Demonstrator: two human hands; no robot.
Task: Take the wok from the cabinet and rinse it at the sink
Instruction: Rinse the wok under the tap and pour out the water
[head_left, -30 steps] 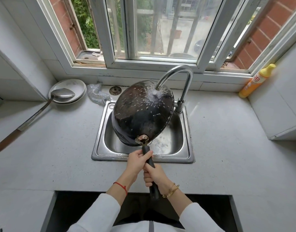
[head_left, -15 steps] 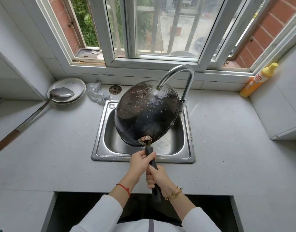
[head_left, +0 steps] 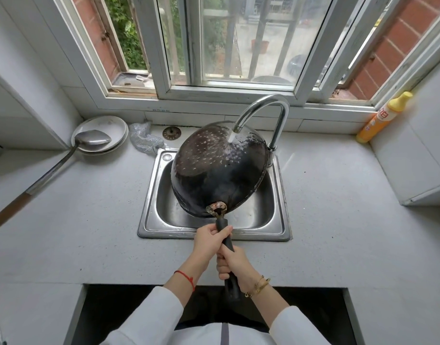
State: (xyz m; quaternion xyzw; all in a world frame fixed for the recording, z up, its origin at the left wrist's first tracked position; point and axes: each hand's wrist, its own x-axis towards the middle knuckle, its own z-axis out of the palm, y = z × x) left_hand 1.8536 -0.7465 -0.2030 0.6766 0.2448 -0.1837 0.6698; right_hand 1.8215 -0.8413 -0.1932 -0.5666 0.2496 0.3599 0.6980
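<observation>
- The dark round wok is tilted over the steel sink, its domed underside up and speckled with droplets.
- Water from the curved chrome tap hits its far edge.
- Left hand is wrapped round the black handle near the bowl; right hand grips it just behind.
- Far left on the pale speckled counter, a metal ladle rests in a white plate, mesh scrubber beside it.
- A yellow bottle leans far right.

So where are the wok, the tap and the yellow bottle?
wok (head_left: pixel 214 175): head view, on its dark wet underside.
tap (head_left: pixel 263 102): head view, on the curved steel spout.
yellow bottle (head_left: pixel 378 120): head view, on its orange label.
</observation>
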